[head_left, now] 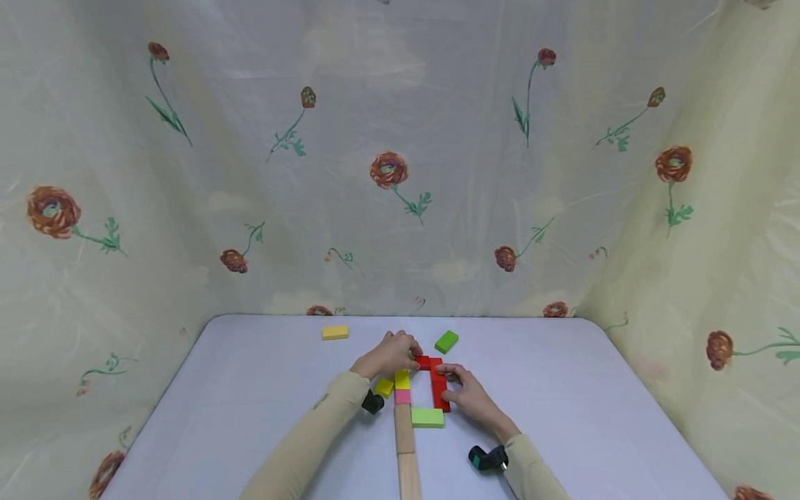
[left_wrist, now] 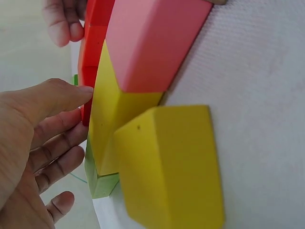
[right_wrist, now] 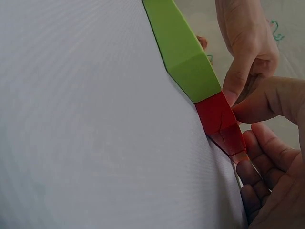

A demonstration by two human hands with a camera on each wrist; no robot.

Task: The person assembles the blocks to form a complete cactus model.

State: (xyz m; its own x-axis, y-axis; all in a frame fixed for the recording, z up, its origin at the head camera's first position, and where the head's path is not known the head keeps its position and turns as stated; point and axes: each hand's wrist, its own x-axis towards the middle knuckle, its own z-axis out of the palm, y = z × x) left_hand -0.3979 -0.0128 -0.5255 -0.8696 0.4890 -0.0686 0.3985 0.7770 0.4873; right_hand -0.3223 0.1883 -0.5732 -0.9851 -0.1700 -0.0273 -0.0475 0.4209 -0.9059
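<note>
My left hand (head_left: 389, 353) pinches a red block (head_left: 423, 362) at the far side of an outline of blocks. With thumb and fingers, my right hand (head_left: 473, 397) holds the red block (head_left: 440, 389) on the right side, which meets the first one at a corner. In the left wrist view, the left thumb (left_wrist: 62, 95) lies against red beside a yellow block (left_wrist: 107, 114) and a pink block (left_wrist: 147, 43). A light green block (right_wrist: 186, 57) touches the near end of the right-hand red piece in the right wrist view.
Wooden blocks (head_left: 405, 429) run toward the near edge. A loose yellow block (head_left: 384, 387) sits left of the outline. Farther back lie a pale yellow block (head_left: 335, 332) and a green block (head_left: 446, 341). A flowered curtain (head_left: 437, 264) stands behind the white table (head_left: 550, 361).
</note>
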